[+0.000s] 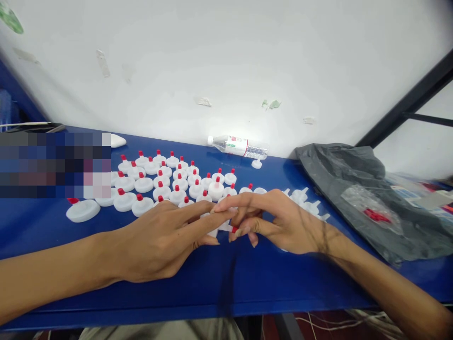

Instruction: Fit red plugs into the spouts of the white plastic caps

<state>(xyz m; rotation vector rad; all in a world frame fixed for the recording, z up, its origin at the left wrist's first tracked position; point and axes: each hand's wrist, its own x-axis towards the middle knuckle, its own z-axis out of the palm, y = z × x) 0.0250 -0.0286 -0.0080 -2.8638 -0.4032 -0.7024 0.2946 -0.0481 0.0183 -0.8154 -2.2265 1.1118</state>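
My left hand (159, 241) is closed around a white plastic nozzle cap (224, 226), whose spout points right. The fingers of my right hand (286, 229) pinch the small red tip (234, 230) at the end of that spout. The fingertips of both hands meet and overlap, hiding most of the held cap. Behind my hands, many white nozzle caps with red tips (143, 184) stand on the blue table (198, 293). White nozzle caps without red tips (300, 195) lie beyond my right hand.
A clear plastic bottle (235, 146) lies against the wall, beside a lone white nozzle cap (256, 163). On the right, a grey plastic bag (332, 170) carries a clear bag of red tips (377, 215). A black metal bar (406, 97) slants up behind it.
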